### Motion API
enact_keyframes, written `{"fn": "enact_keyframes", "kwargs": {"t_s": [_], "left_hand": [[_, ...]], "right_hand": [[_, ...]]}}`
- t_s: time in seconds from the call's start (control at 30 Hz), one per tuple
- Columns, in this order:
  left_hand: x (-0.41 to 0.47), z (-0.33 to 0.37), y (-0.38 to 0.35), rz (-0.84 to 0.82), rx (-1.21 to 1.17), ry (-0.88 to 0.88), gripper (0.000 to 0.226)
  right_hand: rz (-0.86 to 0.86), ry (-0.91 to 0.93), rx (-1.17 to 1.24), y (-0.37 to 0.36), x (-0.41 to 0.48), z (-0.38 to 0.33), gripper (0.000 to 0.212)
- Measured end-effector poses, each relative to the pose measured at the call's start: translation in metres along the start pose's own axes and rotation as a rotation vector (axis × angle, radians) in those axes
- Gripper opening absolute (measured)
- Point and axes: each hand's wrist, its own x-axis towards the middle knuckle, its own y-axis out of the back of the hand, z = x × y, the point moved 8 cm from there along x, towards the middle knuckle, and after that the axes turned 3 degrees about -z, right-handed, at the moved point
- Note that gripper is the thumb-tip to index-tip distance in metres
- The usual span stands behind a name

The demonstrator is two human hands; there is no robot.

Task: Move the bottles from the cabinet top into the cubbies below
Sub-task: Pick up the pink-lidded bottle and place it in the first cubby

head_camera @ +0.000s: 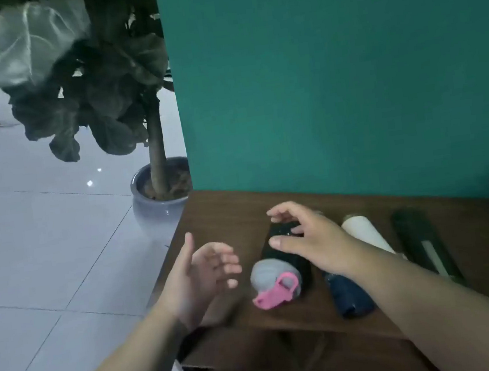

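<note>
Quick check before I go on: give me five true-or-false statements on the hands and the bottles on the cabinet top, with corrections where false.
1. The right hand is over the black bottle, fingers spread around its top. True.
2. The left hand is holding the bottle with the pink lid. False: it is open, beside that bottle and apart from it.
3. A white bottle stands to the right of the right hand. True.
4. All the bottles are already in the cubbies. False: several are on the cabinet top.
5. The wall behind the cabinet is red. False: it is green.
</note>
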Motion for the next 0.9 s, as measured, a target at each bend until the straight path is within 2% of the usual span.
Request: {"fn": "enact_keyframes", "kwargs": {"t_s": [0.1,0.17,0.23,0.33,0.4,0.47,0.6,0.77,0.9], "left_hand": [[-0.039,-0.027,0.009,-0.015,-0.053,0.014,0.074],[-0.067,-0.051,0.019,-0.037,-0.09,0.03,0.075],[-0.09,-0.073,0.031,-0.022,-0.09,0.05,0.076],[-0.117,-0.105,0.054,0.087,-0.095,0.073,0.072],[-0.132,-0.13,0.067,0.15,-0.162,0.096,0.071],[-0.143,-0.15,0.078,0.184,-0.178,0.151,0.069],[-0.143,-0.152,0.09,0.147,-0.074,0.201,0.071],[-0.148,-0.147,0.126,0.401,-0.039,0.235,0.059],[-0.15,-0.154,0.144,0.498,0.005,0.302,0.061]], "right_hand": [[-0.086,0.04,-0.433,-0.033,-0.028,0.002,0.084],[-0.157,0.046,-0.602,-0.056,-0.043,0.008,0.1],[-0.194,0.062,-0.784,-0.071,-0.049,0.015,0.1],[-0.203,0.066,-1.085,-0.082,-0.048,0.016,0.094],[-0.201,0.045,-1.181,-0.086,-0.044,0.017,0.09],[-0.196,0.02,-1.22,-0.091,-0.041,0.021,0.088],[-0.092,0.022,-1.242,-0.095,-0.034,0.019,0.079],[-0.013,0.084,-1.204,-0.117,-0.051,-0.009,0.078],[0.066,0.196,-0.967,-0.149,-0.09,-0.055,0.08]]}}
